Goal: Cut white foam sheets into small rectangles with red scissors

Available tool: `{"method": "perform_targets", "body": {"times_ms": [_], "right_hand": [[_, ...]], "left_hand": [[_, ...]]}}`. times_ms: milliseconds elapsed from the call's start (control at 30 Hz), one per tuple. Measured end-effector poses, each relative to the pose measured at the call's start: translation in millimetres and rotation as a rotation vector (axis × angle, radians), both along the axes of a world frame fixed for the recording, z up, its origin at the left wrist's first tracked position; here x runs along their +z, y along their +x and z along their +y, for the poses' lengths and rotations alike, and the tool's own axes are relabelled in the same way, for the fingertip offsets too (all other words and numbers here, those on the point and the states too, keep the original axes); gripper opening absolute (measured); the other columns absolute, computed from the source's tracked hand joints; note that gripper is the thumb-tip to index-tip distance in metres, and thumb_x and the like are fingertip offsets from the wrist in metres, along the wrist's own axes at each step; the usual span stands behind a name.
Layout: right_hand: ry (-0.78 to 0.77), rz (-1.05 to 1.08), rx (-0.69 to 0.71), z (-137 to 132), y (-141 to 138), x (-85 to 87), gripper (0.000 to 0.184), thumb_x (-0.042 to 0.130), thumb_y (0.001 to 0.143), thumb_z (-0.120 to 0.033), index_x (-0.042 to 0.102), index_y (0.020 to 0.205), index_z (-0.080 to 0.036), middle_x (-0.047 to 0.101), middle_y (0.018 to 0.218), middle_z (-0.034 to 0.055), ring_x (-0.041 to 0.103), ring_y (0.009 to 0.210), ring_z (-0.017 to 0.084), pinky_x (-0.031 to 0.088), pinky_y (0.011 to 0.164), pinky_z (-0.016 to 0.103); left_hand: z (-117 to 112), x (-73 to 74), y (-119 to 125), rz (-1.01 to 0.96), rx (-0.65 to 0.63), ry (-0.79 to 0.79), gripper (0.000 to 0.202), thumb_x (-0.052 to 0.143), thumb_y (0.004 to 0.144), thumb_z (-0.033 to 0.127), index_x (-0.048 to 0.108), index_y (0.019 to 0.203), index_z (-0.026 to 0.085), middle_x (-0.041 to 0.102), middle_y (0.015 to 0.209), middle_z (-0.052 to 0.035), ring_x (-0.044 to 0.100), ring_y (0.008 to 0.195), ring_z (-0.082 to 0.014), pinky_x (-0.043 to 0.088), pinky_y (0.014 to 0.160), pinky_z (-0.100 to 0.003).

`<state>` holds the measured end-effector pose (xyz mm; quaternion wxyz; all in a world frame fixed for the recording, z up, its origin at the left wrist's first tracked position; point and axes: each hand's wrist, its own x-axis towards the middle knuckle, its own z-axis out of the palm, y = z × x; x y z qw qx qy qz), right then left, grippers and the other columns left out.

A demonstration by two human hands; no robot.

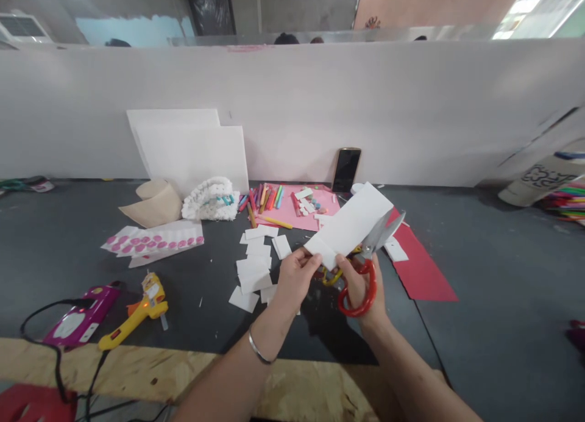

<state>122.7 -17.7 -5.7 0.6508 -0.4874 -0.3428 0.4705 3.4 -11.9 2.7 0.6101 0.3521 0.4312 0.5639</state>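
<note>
My left hand point(296, 278) is pinching the bottom of a white card strip point(351, 225) over the dark table point(196, 324), and my right hand point(355, 282) is gripping red-handled scissors point(377, 234), blades slightly open right by the strip. Cut white pieces point(253, 271) sit just left.

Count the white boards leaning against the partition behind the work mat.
2: a taller white board at the back, and a wider white board overlapping it in front, both left of the gold-framed smartphone. Another could be hidden behind them.
</note>
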Motion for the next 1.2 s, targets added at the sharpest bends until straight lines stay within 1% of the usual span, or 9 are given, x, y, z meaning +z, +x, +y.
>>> {"method": "perform_targets", "body": {"times_ms": [133, 233, 367, 500, 667, 800, 933, 1067, 1200], "right_hand": [[-0.008, -0.002, 0.198, -1, 13, 5.3, 0.040, 0.071, 0.079, -0.051, 0.052, 0.102, -0.024, 0.061, 0.073, -0.0034, 0.059, 0.061, 0.014, 0.050, 0.057, 0.027], [0.006, -0.136, 0.407, -1, 34, 5.4, 0.042, 0.059, 0.086, -0.060, 0.055, 0.105, -0.023, 0.059, 0.073, -0.0012, 0.056, 0.061, 0.015, 0.046, 0.056, 0.027], [0.009, -0.489, 0.650, -4, 54, 6.7, 0.039, 0.064, 0.086, -0.053, 0.059, 0.111, -0.023, 0.058, 0.081, -0.0006, 0.051, 0.067, 0.014, 0.043, 0.062, 0.026], [0.008, -0.656, 0.781, -10, 53, 17.2, 0.034, 0.061, 0.088, -0.051, 0.058, 0.108, -0.024, 0.051, 0.078, -0.0025, 0.044, 0.065, 0.013, 0.036, 0.059, 0.025], [-0.002, -0.644, 0.860, -12, 50, 20.9, 0.032, 0.055, 0.092, -0.052, 0.056, 0.103, -0.022, 0.044, 0.072, -0.0041, 0.037, 0.061, 0.012, 0.031, 0.056, 0.024], [0.000, -0.598, 0.871, -10, 51, 13.3, 0.032, 0.058, 0.091, -0.050, 0.057, 0.107, -0.022, 0.047, 0.074, -0.0028, 0.041, 0.062, 0.012, 0.034, 0.056, 0.023], [-0.015, -0.559, 0.871, -9, 51, 9.5, 0.032, 0.059, 0.090, -0.050, 0.059, 0.104, -0.021, 0.049, 0.072, -0.0025, 0.042, 0.060, 0.011, 0.035, 0.052, 0.021], [-0.040, -0.525, 0.878, -10, 50, 10.6, 0.033, 0.057, 0.091, -0.052, 0.059, 0.102, -0.021, 0.056, 0.076, 0.0001, 0.044, 0.059, 0.011, 0.037, 0.050, 0.021], [-0.026, -0.546, 0.852, -11, 50, 15.2, 0.030, 0.059, 0.090, -0.049, 0.062, 0.100, -0.021, 0.056, 0.072, -0.0007, 0.044, 0.057, 0.011, 0.037, 0.049, 0.021]], "left_hand": [[14, 3.8, -23, -0.076, 0.158, -0.044, 0.034, 0.083, 0.060, 0.039, 0.068, 0.075, 0.014, 0.068, 0.067, -0.0015, 0.063, 0.061, -0.0135, 0.052, 0.056, -0.024], [23, 6.6, -46, -0.147, 0.251, -0.016, 0.035, 0.085, 0.057, 0.038, 0.063, 0.072, 0.014, 0.066, 0.065, 0.0001, 0.063, 0.061, -0.0111, 0.054, 0.061, -0.023], [27, 6.8, -59, -0.168, 0.208, -0.001, 0.036, 0.085, 0.060, 0.036, 0.063, 0.076, 0.014, 0.069, 0.071, -0.0012, 0.068, 0.069, -0.0125, 0.056, 0.066, -0.023], [24, 4.9, -54, -0.153, 0.127, -0.028, 0.036, 0.085, 0.061, 0.036, 0.061, 0.076, 0.014, 0.069, 0.071, -0.0005, 0.068, 0.070, -0.0130, 0.056, 0.067, -0.023], [22, 7.3, -49, -0.140, 0.063, -0.044, 0.037, 0.086, 0.059, 0.036, 0.066, 0.080, 0.012, 0.071, 0.077, -0.0030, 0.068, 0.070, -0.0138, 0.058, 0.065, -0.024], [21, 8.5, -49, -0.140, 0.032, -0.046, 0.037, 0.086, 0.059, 0.036, 0.067, 0.080, 0.012, 0.070, 0.074, -0.0026, 0.066, 0.068, -0.0126, 0.058, 0.064, -0.023], [20, 7.9, -50, -0.122, 0.006, -0.048, 0.036, 0.087, 0.059, 0.036, 0.066, 0.075, 0.012, 0.068, 0.070, -0.0018, 0.065, 0.066, -0.0119, 0.058, 0.063, -0.023], [19, 8.0, -51, -0.085, -0.016, -0.047, 0.035, 0.086, 0.061, 0.037, 0.066, 0.075, 0.012, 0.068, 0.068, -0.0020, 0.064, 0.064, -0.0123, 0.058, 0.063, -0.024], [20, 7.5, -53, -0.041, -0.039, -0.054, 0.034, 0.084, 0.063, 0.039, 0.067, 0.076, 0.013, 0.068, 0.067, -0.0022, 0.065, 0.062, -0.0123, 0.058, 0.062, -0.024]]}}
